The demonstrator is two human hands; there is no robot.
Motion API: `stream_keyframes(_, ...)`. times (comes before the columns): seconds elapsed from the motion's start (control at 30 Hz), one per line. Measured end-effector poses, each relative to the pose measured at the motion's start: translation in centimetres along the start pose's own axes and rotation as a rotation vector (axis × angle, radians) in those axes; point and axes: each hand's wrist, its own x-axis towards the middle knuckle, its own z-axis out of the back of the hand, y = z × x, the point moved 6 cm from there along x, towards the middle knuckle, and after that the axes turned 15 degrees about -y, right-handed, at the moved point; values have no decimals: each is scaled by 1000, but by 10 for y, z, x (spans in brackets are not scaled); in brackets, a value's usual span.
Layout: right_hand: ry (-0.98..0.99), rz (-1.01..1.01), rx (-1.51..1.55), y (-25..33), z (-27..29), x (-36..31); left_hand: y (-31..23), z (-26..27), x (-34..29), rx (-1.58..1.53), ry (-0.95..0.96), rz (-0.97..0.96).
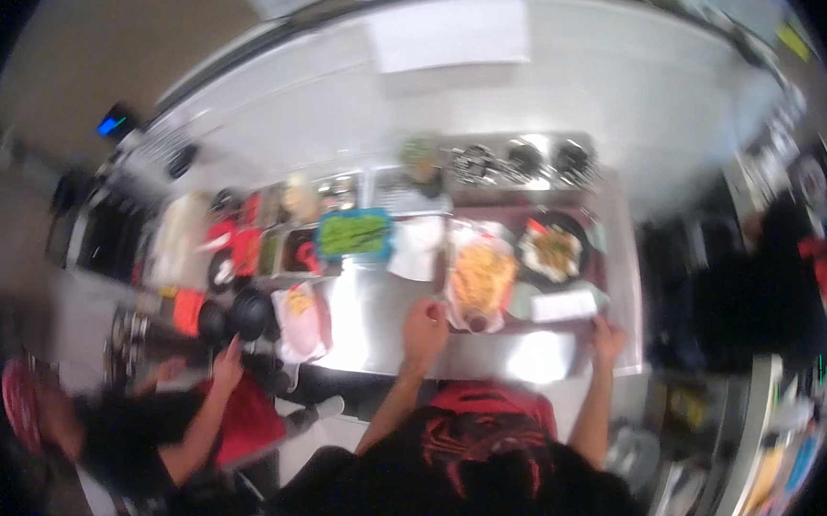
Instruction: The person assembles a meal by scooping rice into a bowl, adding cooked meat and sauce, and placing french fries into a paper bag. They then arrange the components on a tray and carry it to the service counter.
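Observation:
A dark reddish tray [587, 219] lies before me on the steel counter. My left hand [424, 330] is closed at its near left corner, and my right hand [609, 338] is closed at the near right corner. On the tray, a paper-lined portion of fries [484, 274] sits at the left with a small round cup of brown sauce [476, 322] at its near end. Beside the fries is a dark round plate [572, 263] of food. A white slip of paper [563, 305] rests on something pale green along the near edge. Blur hides the finger detail.
Behind the tray stands a steel cutlery holder [601, 170]. Leftward are a blue tub [353, 255] of greens, white paper [419, 248], and a lined basket of food [300, 321]. A co-worker [124, 436] stands left, arm extended; another person [756, 292] in dark clothing is right.

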Motion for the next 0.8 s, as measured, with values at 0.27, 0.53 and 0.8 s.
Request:
stream_keyframes(0.27,32,342,-232,12,-10,4,22,29,-41,4,-156,225)
stream_keyframes(0.53,45,404,-176,35,6,-9,39,34,-134,117,-261,296)
stream_keyframes(0.8,173,-71,2,45,5,-27,77,31,-211,-58,-191,562)
